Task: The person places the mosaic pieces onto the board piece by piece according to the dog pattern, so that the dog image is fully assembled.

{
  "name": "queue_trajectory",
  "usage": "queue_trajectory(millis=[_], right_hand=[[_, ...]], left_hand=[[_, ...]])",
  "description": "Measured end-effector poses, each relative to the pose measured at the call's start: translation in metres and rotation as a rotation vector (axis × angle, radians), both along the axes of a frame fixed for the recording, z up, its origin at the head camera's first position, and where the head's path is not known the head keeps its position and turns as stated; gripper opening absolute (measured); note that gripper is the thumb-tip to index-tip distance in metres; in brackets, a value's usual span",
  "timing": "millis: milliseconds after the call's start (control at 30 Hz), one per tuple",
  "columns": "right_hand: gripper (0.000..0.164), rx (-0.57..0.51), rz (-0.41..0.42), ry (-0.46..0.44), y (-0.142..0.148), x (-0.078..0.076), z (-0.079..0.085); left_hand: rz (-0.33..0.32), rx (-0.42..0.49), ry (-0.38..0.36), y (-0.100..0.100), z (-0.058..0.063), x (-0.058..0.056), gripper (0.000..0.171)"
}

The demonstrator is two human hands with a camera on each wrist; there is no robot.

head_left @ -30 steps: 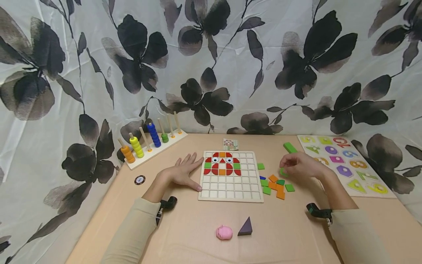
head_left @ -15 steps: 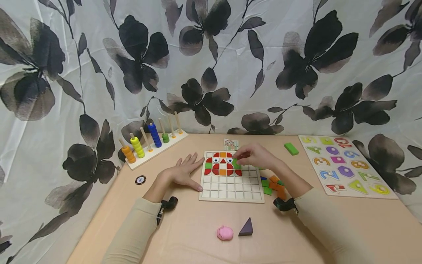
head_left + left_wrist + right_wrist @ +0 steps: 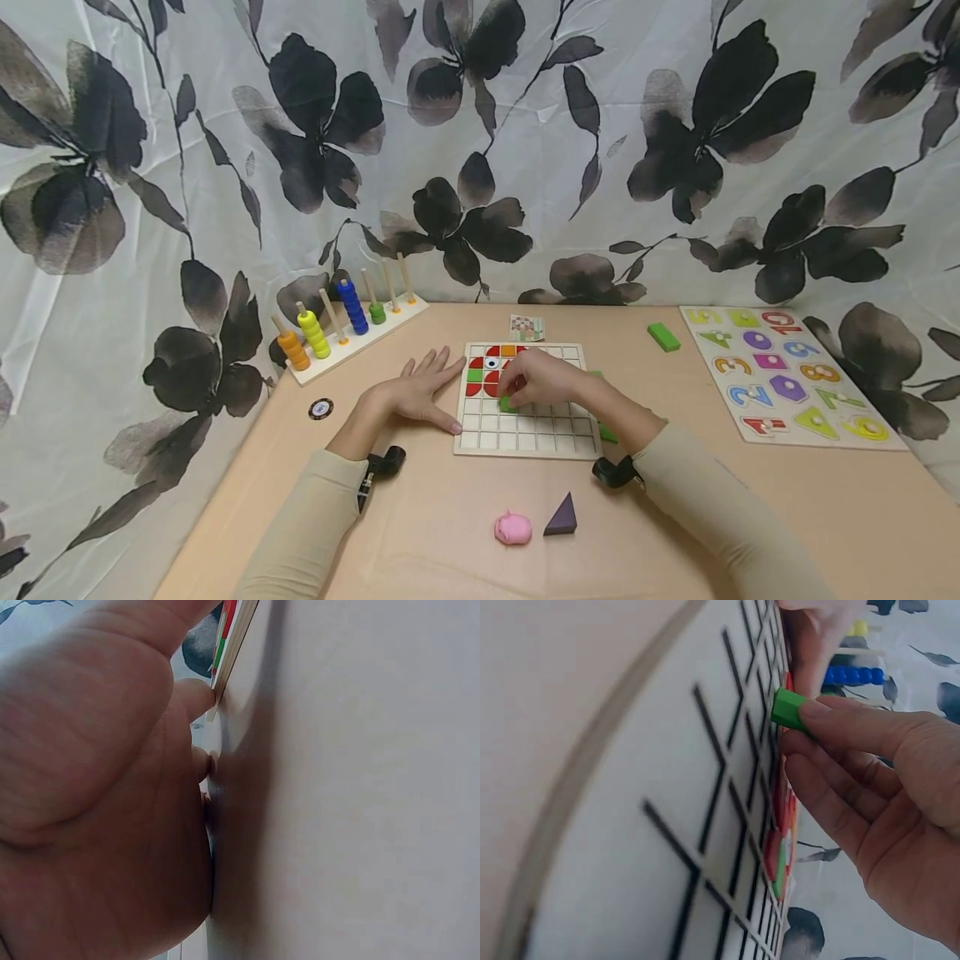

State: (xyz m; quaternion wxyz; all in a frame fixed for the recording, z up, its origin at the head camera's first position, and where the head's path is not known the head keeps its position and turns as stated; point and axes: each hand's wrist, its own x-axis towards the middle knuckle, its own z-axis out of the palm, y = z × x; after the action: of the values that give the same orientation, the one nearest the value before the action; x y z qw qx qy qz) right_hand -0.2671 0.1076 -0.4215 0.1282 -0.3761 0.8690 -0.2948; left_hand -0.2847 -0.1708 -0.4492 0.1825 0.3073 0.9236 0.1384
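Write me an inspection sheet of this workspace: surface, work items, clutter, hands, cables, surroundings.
Surface: light wood-toned table.
Work items: grid board, far rows partly filled with coloured tiles; one green tile in hand.
Clutter: bead rack, round chip, pink figure, dark triangular block, green block, picture card, number board.
Left hand: rests, fingers spread, at the grid board's left edge.
Right hand: pinches the green tile over the grid board.
Cables: nothing seen.
Surroundings: floral curtain behind the table.

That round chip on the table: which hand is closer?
Left. The left hand rests to the right of the chip; the right hand is farther right, over the gridded board, pinching a green tile.
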Motion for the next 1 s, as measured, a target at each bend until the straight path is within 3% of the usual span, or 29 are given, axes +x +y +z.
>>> queue_trajectory(millis=[167,433,600,800,1000], right_hand=[[0.016,0.030,-0.032,0.006,-0.003,0.006,-0.001],[0.021,0.125,-0.013,0.152,-0.007,0.009,-0.005],[0.020,0.133,0.001,0.181,-0.007,0.010,-0.008],[0.020,0.078,-0.010,0.178,0.003,0.013,-0.005],[0.030,-0.026,-0.120,0.149,0.041,0.021,0.007]], left_hand=[[0.002,-0.002,-0.003,-0.001,0.000,-0.001,0.121],[-0.006,-0.003,0.007,-0.002,-0.003,-0.003,0.122],[-0.008,-0.005,0.001,-0.001,-0.003,-0.003,0.122],[-0.009,-0.009,0.002,-0.001,-0.002,-0.003,0.123],[-0.008,-0.004,0.004,0.000,0.000,-0.002,0.122]])
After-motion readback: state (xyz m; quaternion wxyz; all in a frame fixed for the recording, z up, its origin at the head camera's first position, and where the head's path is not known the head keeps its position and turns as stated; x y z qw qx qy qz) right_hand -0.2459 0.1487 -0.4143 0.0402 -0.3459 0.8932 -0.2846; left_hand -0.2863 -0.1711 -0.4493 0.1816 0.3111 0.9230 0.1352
